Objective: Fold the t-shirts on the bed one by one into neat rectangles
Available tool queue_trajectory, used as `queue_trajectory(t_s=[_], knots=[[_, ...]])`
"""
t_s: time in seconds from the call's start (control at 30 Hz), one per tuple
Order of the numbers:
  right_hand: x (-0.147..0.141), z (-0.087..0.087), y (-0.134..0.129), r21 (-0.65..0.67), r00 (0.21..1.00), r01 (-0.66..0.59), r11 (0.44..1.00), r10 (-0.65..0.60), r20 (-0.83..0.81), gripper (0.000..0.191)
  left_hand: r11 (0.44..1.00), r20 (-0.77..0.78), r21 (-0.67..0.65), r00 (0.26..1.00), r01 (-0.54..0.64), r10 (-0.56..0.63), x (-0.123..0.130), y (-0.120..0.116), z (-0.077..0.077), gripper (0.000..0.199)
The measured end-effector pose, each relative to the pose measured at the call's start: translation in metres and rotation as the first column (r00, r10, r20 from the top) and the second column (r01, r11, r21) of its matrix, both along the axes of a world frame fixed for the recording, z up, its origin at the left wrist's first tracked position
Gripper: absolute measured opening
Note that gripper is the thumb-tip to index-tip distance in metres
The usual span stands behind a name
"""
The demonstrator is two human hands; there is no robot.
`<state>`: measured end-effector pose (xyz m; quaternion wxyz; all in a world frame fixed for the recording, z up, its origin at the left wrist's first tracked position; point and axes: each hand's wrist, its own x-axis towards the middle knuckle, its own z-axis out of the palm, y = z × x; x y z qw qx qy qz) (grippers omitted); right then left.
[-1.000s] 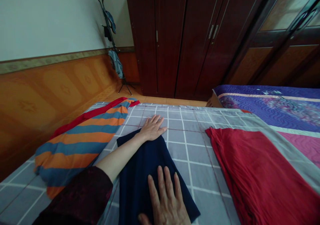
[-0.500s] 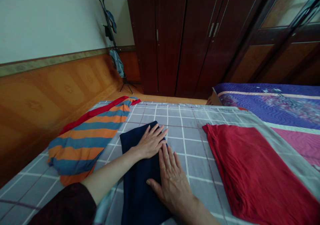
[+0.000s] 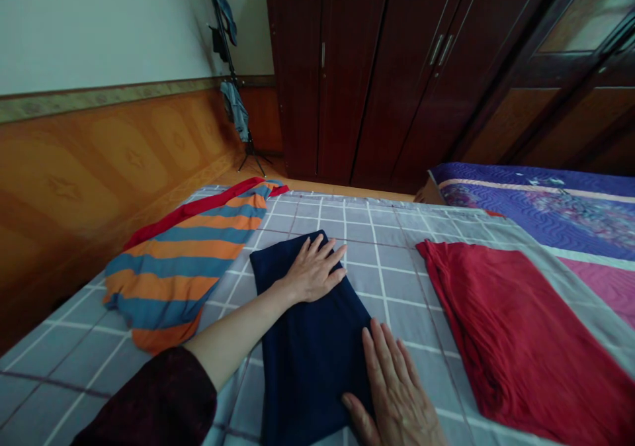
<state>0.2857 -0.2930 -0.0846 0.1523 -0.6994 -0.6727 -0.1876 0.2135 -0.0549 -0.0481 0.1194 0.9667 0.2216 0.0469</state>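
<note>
A folded dark navy garment (image 3: 312, 347) lies lengthwise on the checked grey bedsheet (image 3: 397, 261) in front of me. My left hand (image 3: 317, 270) rests flat on its far end, fingers spread across the far right corner. Nearer to me, my right hand (image 3: 397, 386) lies along the garment's right edge with fingers stretched out and the thumb apart, resting on the cloth. Neither hand grasps anything. What kind of garment it is, I cannot tell from the folded shape.
An orange and blue striped garment with a red edge (image 3: 193, 254) lies at left. Folded red cloth (image 3: 520, 333) lies at right. Beyond the bed stand a dark wardrobe (image 3: 367, 82) and a coat rack (image 3: 229, 55); a purple-covered bed (image 3: 536, 194) is at far right.
My right hand has slid toward me down the garment's right edge, away from my left hand. The left hand stays at the far end. The view has shifted slightly.
</note>
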Motion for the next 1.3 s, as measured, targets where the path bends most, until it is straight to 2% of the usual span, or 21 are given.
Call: queue_trajectory(t_s=[0.07,0.17,0.27,0.33,0.5,0.6,0.77,0.93,1.1,1.2,1.3], knots=[[-0.005,0.005,-0.002,-0.012,0.999,0.021,1.000,-0.021,-0.038,0.076,1.000,0.003,-0.018,1.000,0.000,0.000,-0.001,0.000,0.004,0.059],[-0.018,0.018,-0.001,-0.025,0.995,0.036,0.999,-0.038,-0.096,0.073,0.998,0.032,-0.050,0.999,0.026,-0.024,-0.012,-0.003,0.017,0.059],[-0.040,0.033,0.004,-0.042,0.994,-0.022,0.999,0.017,-0.111,0.071,0.997,0.058,-0.034,0.996,0.069,-0.067,-0.035,-0.011,0.031,0.056],[-0.057,0.039,0.010,-0.069,0.991,-0.071,0.995,0.063,-0.115,0.070,0.995,0.042,-0.006,0.995,0.095,-0.095,-0.053,-0.018,0.032,0.055],[-0.087,0.038,0.034,-0.216,0.987,-0.082,0.973,0.049,-0.153,0.076,0.996,-0.009,0.004,0.996,0.093,-0.093,-0.077,-0.028,0.009,0.056],[-0.089,0.031,0.039,-0.214,0.989,-0.066,0.975,0.036,-0.144,0.078,0.998,0.019,-0.007,0.998,0.066,-0.065,-0.077,-0.025,-0.003,0.057],[-0.080,0.013,0.018,-0.088,0.996,-0.070,0.994,0.065,-0.057,0.078,0.997,0.036,-0.070,0.999,0.043,-0.041,-0.078,-0.022,-0.004,0.068],[-0.070,-0.002,-0.012,0.012,0.993,-0.087,0.996,0.085,0.087,0.093,0.996,0.038,-0.088,0.999,0.027,-0.023,-0.079,-0.021,-0.002,0.080],[-0.066,0.008,-0.025,-0.083,0.988,-0.081,0.993,0.091,0.123,0.087,0.996,0.048,-0.009,0.995,-0.088,0.089,-0.086,-0.003,-0.002,0.077],[-0.079,0.019,-0.014,-0.095,0.979,-0.177,0.980,0.186,0.089,0.086,0.978,0.033,0.081,0.981,-0.193,0.190,-0.096,0.017,-0.006,0.072],[-0.098,0.021,0.003,-0.064,0.949,-0.301,0.951,0.305,0.076,0.077,0.961,-0.020,0.102,0.965,-0.258,0.262,-0.104,0.033,-0.014,0.075]])
